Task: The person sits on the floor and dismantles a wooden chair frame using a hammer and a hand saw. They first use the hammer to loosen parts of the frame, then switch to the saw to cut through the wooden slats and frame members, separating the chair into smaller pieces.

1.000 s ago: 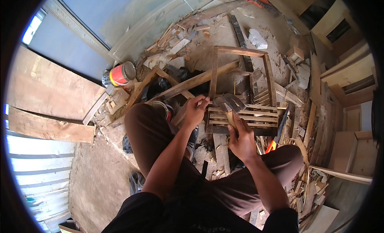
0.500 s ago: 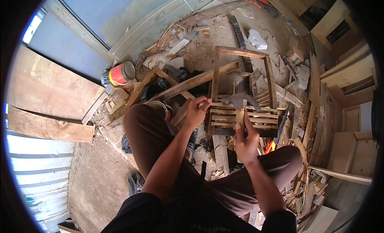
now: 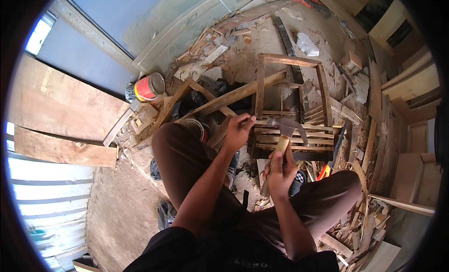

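Note:
A small dark wooden chair-like frame (image 3: 260, 87) stands before me, light slats (image 3: 297, 140) running across its near part. My right hand (image 3: 282, 173) is wrapped round the pale wooden handle of a claw hammer (image 3: 286, 127). The hammer's grey head hangs over the slats, its claw toward the right. At the left end of a slat is my left hand (image 3: 239, 131), thumb and forefinger pinched together beside the frame's left edge. Anything between those fingertips is too small to make out.
A hand saw (image 3: 326, 171) with an orange handle leans beside my right knee. Old boards (image 3: 224, 101) lie beyond my left knee, near a red paint can (image 3: 149, 87). Wood scraps litter the floor, and wooden cabinets (image 3: 411, 178) line the right side.
The hammer has tilted, its head shifting slightly right and its handle end swinging left. My left hand remains pinched at the frame's left edge. The whole view has shifted a little.

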A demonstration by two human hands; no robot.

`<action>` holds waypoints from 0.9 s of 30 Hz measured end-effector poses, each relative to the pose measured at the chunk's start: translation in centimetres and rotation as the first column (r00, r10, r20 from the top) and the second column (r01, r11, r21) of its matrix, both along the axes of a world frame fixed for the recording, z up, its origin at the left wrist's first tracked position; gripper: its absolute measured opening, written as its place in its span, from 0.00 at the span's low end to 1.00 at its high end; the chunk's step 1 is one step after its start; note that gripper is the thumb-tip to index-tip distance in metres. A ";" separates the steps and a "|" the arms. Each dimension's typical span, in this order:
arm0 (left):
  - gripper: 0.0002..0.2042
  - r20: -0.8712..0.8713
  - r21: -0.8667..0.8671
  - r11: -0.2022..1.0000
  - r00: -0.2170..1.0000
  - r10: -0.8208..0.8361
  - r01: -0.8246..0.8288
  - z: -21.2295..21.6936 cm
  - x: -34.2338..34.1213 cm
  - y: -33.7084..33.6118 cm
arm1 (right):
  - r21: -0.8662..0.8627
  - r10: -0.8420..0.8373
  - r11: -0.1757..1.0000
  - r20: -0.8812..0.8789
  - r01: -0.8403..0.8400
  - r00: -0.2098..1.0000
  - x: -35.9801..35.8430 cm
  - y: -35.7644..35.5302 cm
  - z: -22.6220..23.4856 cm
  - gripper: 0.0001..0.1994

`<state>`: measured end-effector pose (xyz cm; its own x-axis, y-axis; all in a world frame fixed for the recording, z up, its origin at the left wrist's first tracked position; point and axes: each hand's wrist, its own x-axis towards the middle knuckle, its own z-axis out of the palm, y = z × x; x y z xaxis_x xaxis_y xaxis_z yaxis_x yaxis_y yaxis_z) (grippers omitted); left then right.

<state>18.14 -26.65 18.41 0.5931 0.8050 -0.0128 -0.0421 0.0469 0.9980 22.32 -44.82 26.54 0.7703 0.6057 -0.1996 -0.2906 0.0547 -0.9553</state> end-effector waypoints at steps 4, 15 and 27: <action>0.14 -0.016 0.027 0.999 1.000 -0.022 0.023 -0.3 0.4 0.3 | -0.055 0.011 0.998 -0.014 -0.012 1.000 0.1 0.2 -0.3 0.25; 0.14 0.033 -0.043 0.998 0.999 -0.033 0.035 0.1 0.1 0.1 | -0.326 0.220 0.946 0.650 0.005 0.727 2.9 -0.7 1.4 0.27; 0.15 -0.012 -0.006 1.000 1.000 -0.002 0.002 0.5 0.3 -0.5 | -0.291 0.255 0.956 0.868 0.020 0.427 3.1 0.5 5.1 0.22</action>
<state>18.48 -27.19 18.90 0.5943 0.8039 -0.0248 -0.0299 0.0529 0.9982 25.38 -44.30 31.60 0.5213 0.7477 0.4114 0.7409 -0.1572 -0.6530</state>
